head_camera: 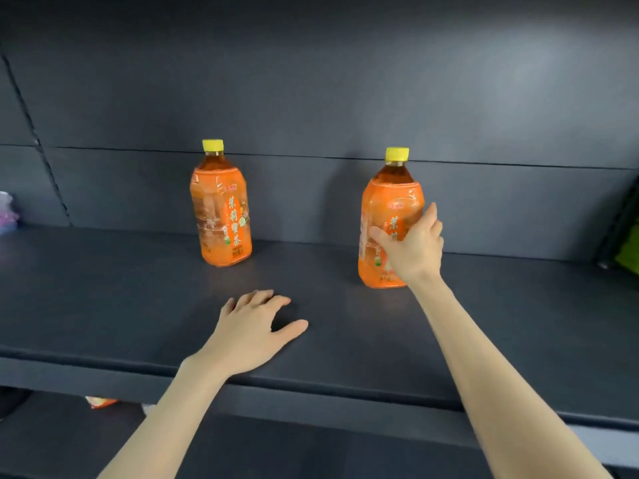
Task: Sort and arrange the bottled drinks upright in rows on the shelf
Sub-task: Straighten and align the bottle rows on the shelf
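The right tea bottle (389, 198) stood upright on the shelf (103, 288), well apart from the left tea bottle (221, 209). The right hand (413, 252) curled its fingers (430, 216) round it. The left hand (249, 335) rested spread and empty on the shelf. A hurried slide could topple it.

A dark grey shelf (103, 288) is running the full width of the frame; behind it a matching back panel (311, 81) is rising, a thin horizontal seam (138, 150) crossing it partway up; at the shelf's left end a slotted upright (31, 122) is slanting across the panel; soft light is pooling on the panel above the shelf's right half; pale purple packaging (7, 212) is showing at the shelf's far left, something green (627, 243) at its far right; below the shelf's front lip (86, 371) an orange packet (100, 402) is peeking out.
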`<state>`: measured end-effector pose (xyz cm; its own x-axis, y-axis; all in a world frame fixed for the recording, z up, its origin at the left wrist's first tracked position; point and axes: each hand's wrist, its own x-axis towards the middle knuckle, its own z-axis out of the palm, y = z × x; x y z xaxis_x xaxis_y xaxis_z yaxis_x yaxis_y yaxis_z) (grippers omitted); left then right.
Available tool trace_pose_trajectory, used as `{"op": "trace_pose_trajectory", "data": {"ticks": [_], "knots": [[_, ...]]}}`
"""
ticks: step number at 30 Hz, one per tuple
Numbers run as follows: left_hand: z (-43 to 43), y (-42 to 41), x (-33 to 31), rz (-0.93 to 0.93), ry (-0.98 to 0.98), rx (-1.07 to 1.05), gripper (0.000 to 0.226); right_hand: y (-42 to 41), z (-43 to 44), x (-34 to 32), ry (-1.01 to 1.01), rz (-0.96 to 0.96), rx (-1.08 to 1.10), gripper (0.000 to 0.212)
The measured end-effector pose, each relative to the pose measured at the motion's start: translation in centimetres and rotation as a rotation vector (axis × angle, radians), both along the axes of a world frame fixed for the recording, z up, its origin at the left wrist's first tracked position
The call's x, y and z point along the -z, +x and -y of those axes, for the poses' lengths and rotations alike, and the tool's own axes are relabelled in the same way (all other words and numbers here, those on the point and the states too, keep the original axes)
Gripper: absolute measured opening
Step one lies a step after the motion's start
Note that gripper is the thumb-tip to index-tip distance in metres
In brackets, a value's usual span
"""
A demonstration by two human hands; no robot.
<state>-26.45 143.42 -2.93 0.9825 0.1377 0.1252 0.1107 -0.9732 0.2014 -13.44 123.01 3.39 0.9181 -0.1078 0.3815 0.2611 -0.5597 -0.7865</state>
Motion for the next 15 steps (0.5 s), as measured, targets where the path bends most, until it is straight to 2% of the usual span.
{"op": "trace_pose_trajectory", "data": {"ticks": [2,4,6,9,12,15], "knots": [[-0.8,-0.1,-0.1,0.059,-0.071,0.046,0.062,0.2,-0.8,0.1,-0.046,0.019,0.058,0.104],[-2.2,0.1,-1.0,0.178,-0.280,0.045,0.060,0.2,-2.1,0.4,-0.055,0.034,0.059,0.092],[-4.4,1.1,-2.2,0.349,-0.455,-0.035,0.064,0.2,-4.0,0.7,0.012,0.017,0.028,0.087],[-7.9,4.2,-3.9,0.511,-0.491,-0.219,0.084,0.2,-7.4,1.2,0.115,-0.040,-0.068,0.076],[-10.6,7.7,-5.1,0.533,-0.601,-0.346,0.104,0.6,-10.2,1.6,0.171,-0.095,-0.146,0.063],[-11.9,10.2,-5.2,0.521,-0.883,-0.324,0.108,0.7,-12.2,1.7,0.068,-0.097,-0.108,0.075]]}}
